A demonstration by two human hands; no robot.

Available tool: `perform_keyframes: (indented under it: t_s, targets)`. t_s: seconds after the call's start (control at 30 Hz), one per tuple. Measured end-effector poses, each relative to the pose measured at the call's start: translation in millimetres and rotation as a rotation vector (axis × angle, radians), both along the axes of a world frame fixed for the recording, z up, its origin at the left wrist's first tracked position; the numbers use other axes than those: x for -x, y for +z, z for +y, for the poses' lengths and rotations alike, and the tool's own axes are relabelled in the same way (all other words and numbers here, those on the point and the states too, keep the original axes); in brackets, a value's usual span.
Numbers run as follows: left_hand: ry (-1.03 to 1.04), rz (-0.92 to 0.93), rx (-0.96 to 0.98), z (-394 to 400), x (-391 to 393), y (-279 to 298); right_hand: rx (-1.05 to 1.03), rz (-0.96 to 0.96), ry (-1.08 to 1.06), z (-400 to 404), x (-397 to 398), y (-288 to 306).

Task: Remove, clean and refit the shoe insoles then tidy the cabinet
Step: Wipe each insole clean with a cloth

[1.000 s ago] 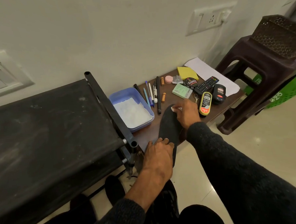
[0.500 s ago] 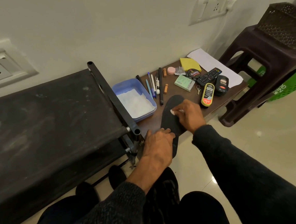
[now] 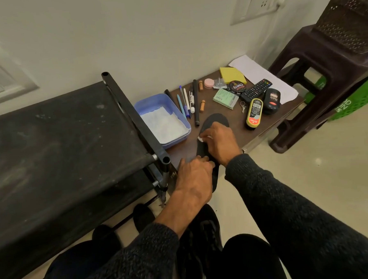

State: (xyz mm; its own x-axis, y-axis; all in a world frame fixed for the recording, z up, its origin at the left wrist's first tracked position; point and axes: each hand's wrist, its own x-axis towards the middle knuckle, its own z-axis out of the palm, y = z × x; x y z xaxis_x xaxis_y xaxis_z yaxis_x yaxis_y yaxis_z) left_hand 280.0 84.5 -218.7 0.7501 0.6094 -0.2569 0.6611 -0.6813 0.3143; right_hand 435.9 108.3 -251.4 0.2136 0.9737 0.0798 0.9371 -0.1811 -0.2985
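Note:
A black insole (image 3: pixel 215 121) lies on the low brown table (image 3: pixel 235 119), its heel end hanging over the front edge. My left hand (image 3: pixel 194 179) presses down on the heel part and holds it. My right hand (image 3: pixel 220 142) rests on the insole's middle, fingers closed on a small white wipe (image 3: pixel 200 139) that touches the insole. A black shoe (image 3: pixel 202 234) stands on the floor below my arms. The black shoe rack (image 3: pixel 72 132) fills the left.
A blue tub (image 3: pixel 155 100) with white tissue sits left of the insole. Pens, a polish tin (image 3: pixel 236 87), a yellow polish bottle (image 3: pixel 254 112), a remote (image 3: pixel 256 90) and papers crowd the table's back. A dark plastic stool (image 3: pixel 332 52) and green crate (image 3: pixel 356 102) stand right.
My right hand has slid the white wipe back along the insole from the toe toward the middle. The left hand stays on the heel.

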Motion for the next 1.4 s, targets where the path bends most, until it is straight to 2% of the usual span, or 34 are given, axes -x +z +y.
perform_keyframes:
  t_s: [0.3, 0.6, 0.7, 0.83, 1.03, 1.13, 1.4]
  targets:
    - [-0.060, 0.158, 0.138, 4, 4, 8, 0.079, -0.002, -0.134, 49, -16, 16]
    - [-0.045, 0.029, 0.109, 0, 11, 5, 0.048, 0.085, 0.163, -13, 6, 18]
    - [-0.053, 0.047, 0.112, 1, 9, 3, 0.070, 0.027, 0.217, -20, -5, 22]
    - [-0.070, 0.134, 0.139, 5, 6, 4, 0.019, -0.019, 0.001, -5, -34, 15]
    - [-0.107, 0.224, 0.159, 11, 1, 9, 0.000, 0.130, -0.296, 42, -58, 26]
    - [-0.105, 0.223, 0.172, 10, -1, 10, 0.047, 0.131, -0.354, 50, -53, 23]
    - [-0.085, 0.184, 0.112, 6, -1, 10, 0.072, 0.010, 0.097, 15, -20, 13]
